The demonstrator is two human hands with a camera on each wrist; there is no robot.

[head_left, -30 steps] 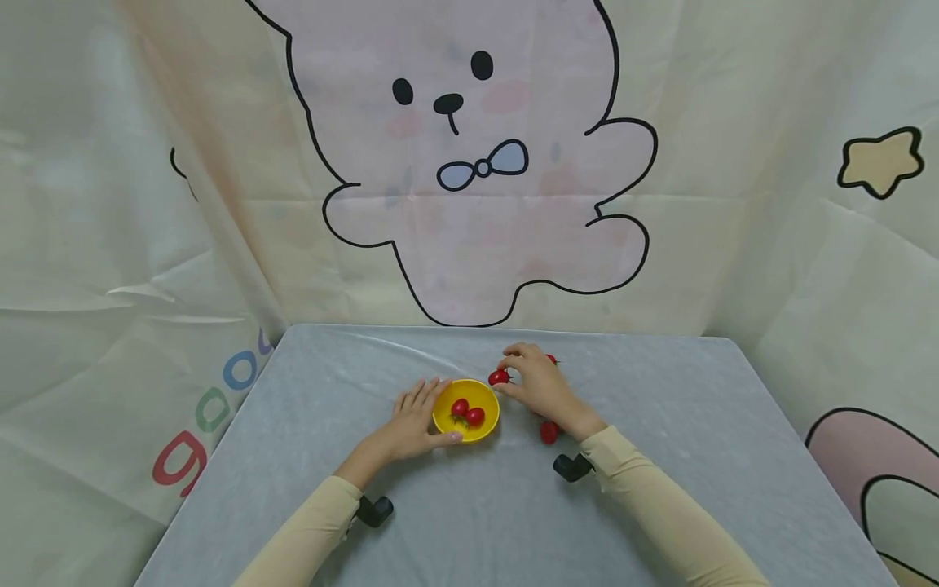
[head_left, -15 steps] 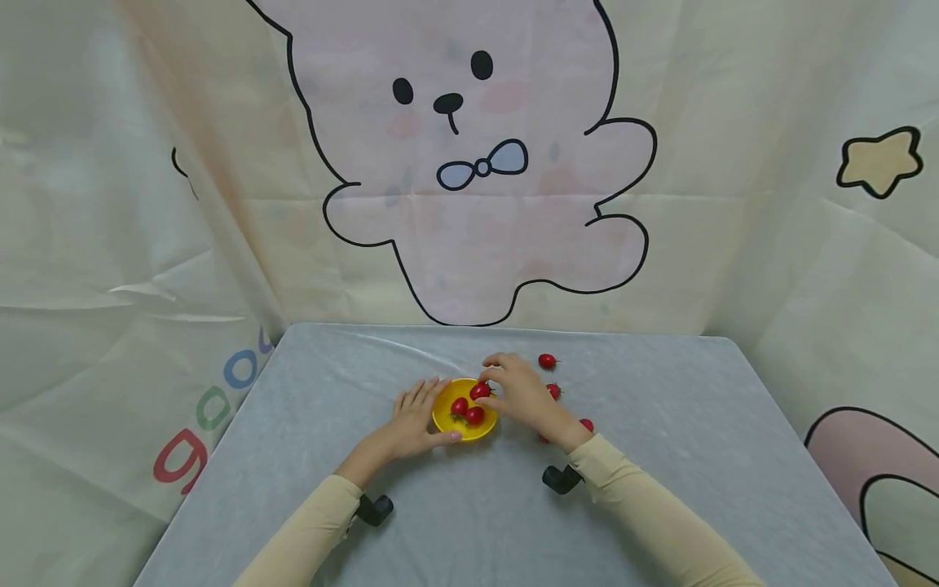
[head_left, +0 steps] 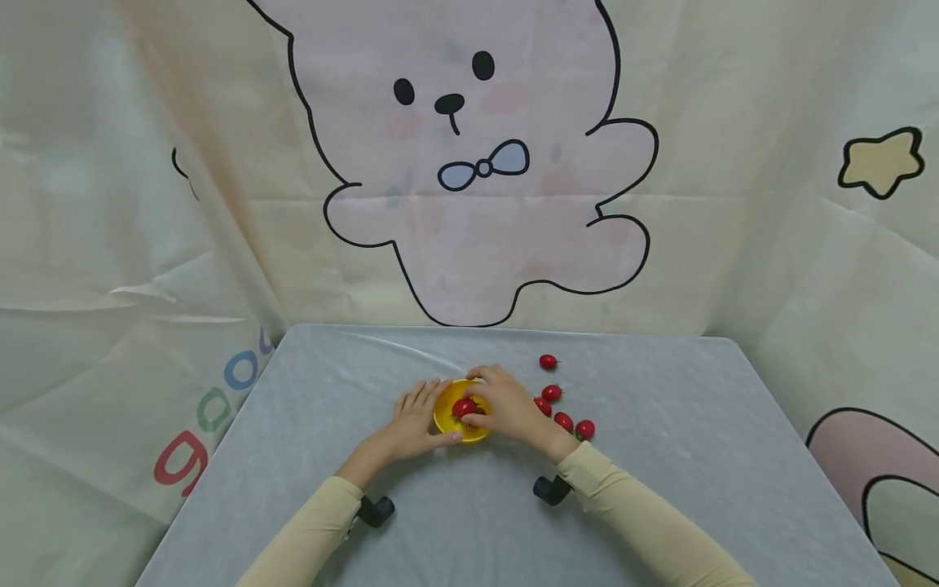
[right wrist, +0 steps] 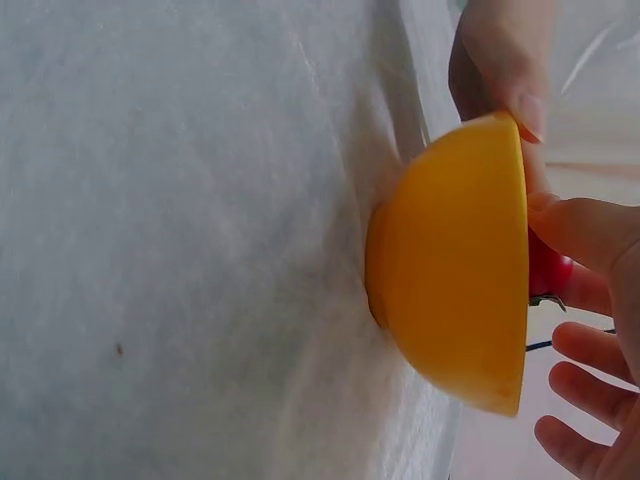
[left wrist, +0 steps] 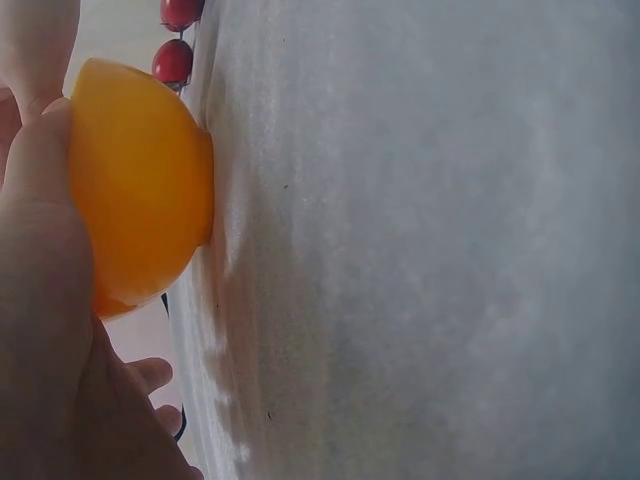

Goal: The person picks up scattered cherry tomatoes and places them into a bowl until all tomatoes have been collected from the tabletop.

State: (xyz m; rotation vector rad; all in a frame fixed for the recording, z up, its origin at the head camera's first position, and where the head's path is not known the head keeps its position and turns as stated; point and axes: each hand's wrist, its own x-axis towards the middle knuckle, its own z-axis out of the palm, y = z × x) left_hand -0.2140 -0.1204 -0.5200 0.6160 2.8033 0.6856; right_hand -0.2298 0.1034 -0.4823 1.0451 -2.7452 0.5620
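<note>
A yellow bowl (head_left: 444, 414) stands on the cloth-covered table. My left hand (head_left: 411, 427) holds its left side, thumb over the near rim and fingers spread along the far side. My right hand (head_left: 511, 410) reaches in over the right rim. Between its thumb and index finger is a red cherry tomato (right wrist: 549, 268) with a green stem, low at the rim in the right wrist view; the other fingers are spread apart. The tomatoes inside the bowl are mostly hidden by that hand. From the side, the bowl's wall (left wrist: 140, 190) looks upright.
Several cherry tomatoes (head_left: 552, 393) lie loose to the right of the bowl, some close to the right wrist. A grey cloth (head_left: 660, 424) covers the table. Behind it hangs a backdrop (head_left: 484, 244) with a cartoon bear.
The right hand has carried a cherry tomato leftward and toward me, from beside the bowl to inside it. Tomatoes behind that arm have come into sight. The left hand has stayed put.
</note>
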